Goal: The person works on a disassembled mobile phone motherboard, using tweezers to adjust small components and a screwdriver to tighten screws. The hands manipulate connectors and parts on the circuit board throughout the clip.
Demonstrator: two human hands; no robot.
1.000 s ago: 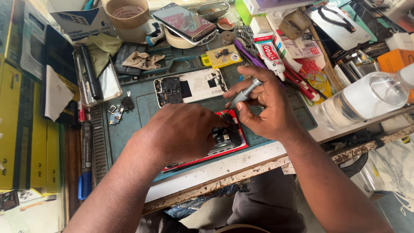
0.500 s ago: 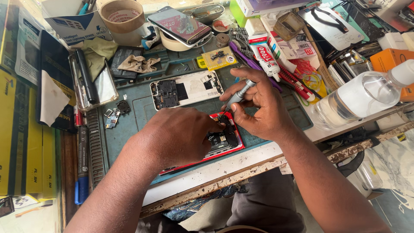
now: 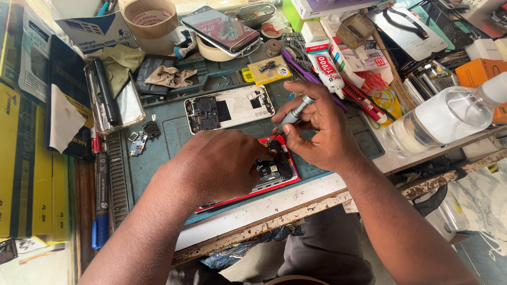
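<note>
Near the surface's front edge, the left hand [image 3: 222, 166] presses flat on the opened red phone [image 3: 272, 171] while the right hand [image 3: 317, 132] pinches a grey screwdriver [image 3: 296, 112] — best kept upright, pressure light.

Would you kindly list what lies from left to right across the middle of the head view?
Yellow boxes → blue-capped marker → left hand on the red-framed phone → right hand holding a screwdriver → clear plastic bottle.
</note>
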